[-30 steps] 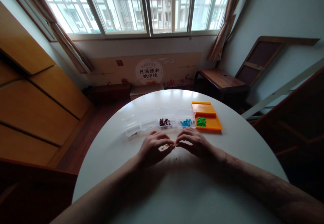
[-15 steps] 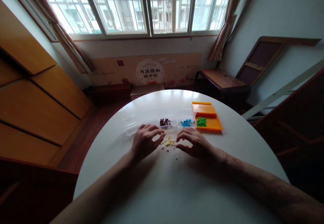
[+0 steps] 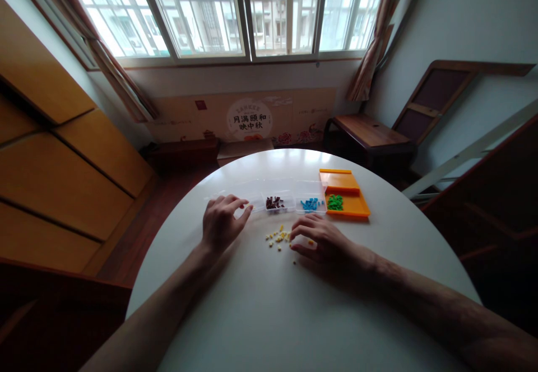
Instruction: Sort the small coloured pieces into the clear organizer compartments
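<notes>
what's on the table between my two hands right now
In the head view, a loose scatter of small yellow beads lies on the white table between the left hand and right hand, nearer the right.

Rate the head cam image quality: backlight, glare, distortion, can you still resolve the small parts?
Head view: window backlight overexposes the panes; table shows a glare patch at its far edge; wide-angle bending at the frame edges. Left hand, right hand dim but sharp. Yellow pieces resolve as specks only.

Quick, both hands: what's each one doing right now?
Left hand: fingertips pinched over the clear boxes; contents cannot be told.
Right hand: loosely curled, fingertips at the yellow beads, holding nothing visible.
</notes>
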`<action>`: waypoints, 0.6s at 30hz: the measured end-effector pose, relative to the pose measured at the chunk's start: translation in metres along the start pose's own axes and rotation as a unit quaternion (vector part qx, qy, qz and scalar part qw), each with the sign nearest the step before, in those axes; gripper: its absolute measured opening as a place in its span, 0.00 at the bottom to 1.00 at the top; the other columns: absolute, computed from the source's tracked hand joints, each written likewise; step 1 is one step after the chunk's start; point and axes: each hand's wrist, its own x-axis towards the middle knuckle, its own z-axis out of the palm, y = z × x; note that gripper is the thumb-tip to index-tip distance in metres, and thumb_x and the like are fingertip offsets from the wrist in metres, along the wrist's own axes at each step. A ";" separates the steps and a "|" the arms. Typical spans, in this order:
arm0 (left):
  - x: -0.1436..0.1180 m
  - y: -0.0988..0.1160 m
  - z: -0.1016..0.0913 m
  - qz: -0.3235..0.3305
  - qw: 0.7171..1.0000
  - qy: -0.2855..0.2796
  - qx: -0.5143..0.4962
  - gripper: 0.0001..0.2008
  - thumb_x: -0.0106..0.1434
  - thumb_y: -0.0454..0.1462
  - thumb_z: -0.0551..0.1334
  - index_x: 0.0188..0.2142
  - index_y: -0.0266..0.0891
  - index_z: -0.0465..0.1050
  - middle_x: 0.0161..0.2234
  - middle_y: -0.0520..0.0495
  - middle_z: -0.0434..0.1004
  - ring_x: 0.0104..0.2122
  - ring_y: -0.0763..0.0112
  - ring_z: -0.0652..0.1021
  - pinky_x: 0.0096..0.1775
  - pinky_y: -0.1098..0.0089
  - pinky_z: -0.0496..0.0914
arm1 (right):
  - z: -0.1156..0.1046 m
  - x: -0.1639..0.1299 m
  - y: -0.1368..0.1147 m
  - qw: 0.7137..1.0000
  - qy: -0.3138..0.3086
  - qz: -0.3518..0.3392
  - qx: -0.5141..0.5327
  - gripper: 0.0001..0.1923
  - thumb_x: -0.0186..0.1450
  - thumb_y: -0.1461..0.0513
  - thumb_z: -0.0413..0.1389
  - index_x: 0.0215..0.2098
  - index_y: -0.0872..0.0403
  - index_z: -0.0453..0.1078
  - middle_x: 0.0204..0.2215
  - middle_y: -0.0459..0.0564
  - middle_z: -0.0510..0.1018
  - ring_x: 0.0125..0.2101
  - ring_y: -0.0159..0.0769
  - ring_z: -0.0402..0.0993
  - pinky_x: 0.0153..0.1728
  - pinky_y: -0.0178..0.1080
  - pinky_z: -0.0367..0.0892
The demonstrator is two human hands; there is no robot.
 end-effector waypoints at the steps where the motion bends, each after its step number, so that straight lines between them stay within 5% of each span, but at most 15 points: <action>1: 0.000 0.002 -0.001 0.005 1.000 0.003 -0.011 0.09 0.74 0.43 0.67 0.41 0.43 0.85 0.38 0.47 0.86 0.39 0.58 0.81 0.48 0.56 0.67 | 0.000 0.000 -0.001 1.000 -0.002 0.002 -0.002 0.06 0.76 0.56 0.62 0.47 0.50 0.76 0.45 0.51 0.83 0.46 0.41 0.79 0.53 0.46 0.71; 5: -0.001 0.014 -0.005 0.069 0.993 -0.002 -0.099 0.09 0.74 0.42 0.67 0.39 0.43 0.84 0.37 0.48 0.85 0.37 0.63 0.81 0.45 0.59 0.69 | -0.002 0.001 -0.004 1.000 -0.010 0.013 -0.014 0.07 0.76 0.57 0.62 0.49 0.50 0.77 0.47 0.52 0.83 0.48 0.42 0.79 0.54 0.47 0.72; 10: -0.006 0.033 -0.006 0.195 0.953 -0.075 -0.218 0.06 0.72 0.42 0.70 0.40 0.44 0.84 0.36 0.48 0.85 0.36 0.66 0.81 0.43 0.63 0.73 | -0.002 0.000 -0.008 1.000 -0.004 0.025 -0.019 0.06 0.77 0.59 0.60 0.50 0.48 0.78 0.48 0.51 0.82 0.46 0.42 0.78 0.52 0.48 0.72; 18: -0.012 0.037 0.005 0.244 0.929 -0.107 -0.258 0.07 0.70 0.43 0.69 0.43 0.45 0.84 0.38 0.47 0.86 0.34 0.67 0.82 0.39 0.64 0.75 | 0.000 -0.002 -0.006 0.999 -0.011 0.028 -0.027 0.10 0.76 0.58 0.61 0.55 0.46 0.78 0.49 0.51 0.81 0.47 0.43 0.78 0.51 0.48 0.73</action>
